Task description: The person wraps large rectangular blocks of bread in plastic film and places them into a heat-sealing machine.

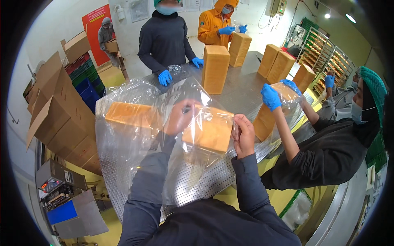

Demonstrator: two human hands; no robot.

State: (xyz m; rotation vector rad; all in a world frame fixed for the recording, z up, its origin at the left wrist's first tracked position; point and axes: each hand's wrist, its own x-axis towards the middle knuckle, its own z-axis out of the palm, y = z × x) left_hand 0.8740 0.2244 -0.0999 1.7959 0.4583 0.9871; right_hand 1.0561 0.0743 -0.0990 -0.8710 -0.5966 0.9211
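A golden block-shaped bread loaf (208, 130) is before me at the table's near side, partly inside a clear plastic bag (180, 176). My left hand (180, 118) is curled at the loaf's upper left, closed on the film, which covers part of the fingers. At the loaf's right end, my right hand (245, 134) pinches the bag's edge between thumb and fingers. To the left lies another loaf (131, 115) under loose clear film.
Several loaves, including a tall upright loaf (216, 69), stand on the perforated metal table (119, 176). A co-worker's blue-gloved hand (271, 97) holds a bagged loaf at right; others work across the table. Cardboard boxes (61, 119) flank the left, and bread racks (318, 51) stand back right.
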